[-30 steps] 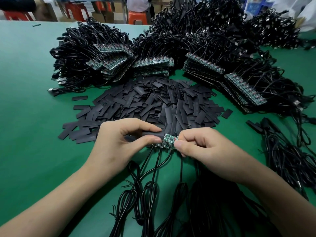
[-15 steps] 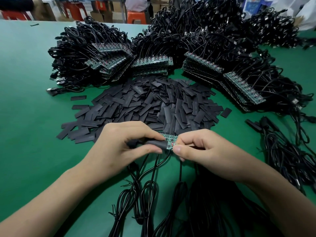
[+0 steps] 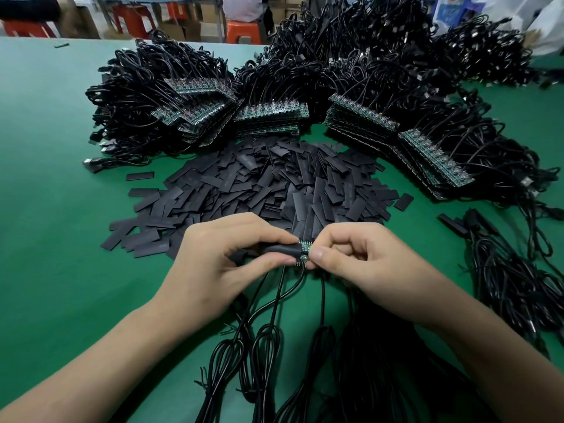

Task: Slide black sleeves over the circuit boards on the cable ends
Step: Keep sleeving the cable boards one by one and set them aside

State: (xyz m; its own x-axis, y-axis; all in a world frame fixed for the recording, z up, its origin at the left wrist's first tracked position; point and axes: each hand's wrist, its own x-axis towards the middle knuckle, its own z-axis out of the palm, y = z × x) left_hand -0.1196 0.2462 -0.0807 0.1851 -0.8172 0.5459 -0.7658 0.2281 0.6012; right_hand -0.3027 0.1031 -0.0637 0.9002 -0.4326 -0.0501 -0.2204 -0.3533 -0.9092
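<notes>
On the green table (image 3: 45, 209), just in front of the pile (image 3: 259, 184) of loose sleeves and toward its left, a black sleeve (image 3: 279, 249) is pinched between thumb and forefinger of the left hand (image 3: 219, 270). At the sleeve's right end a green board (image 3: 305, 246) is exposed. It is pinched from the other side by the right hand (image 3: 366, 264). Cables (image 3: 274, 300) are hung below it. Stacked boards (image 3: 268, 112) are laid behind the pile, and a cable bundle (image 3: 503, 270) is laid to its right.

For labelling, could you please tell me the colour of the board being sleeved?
The circuit board is green, head view.
</notes>
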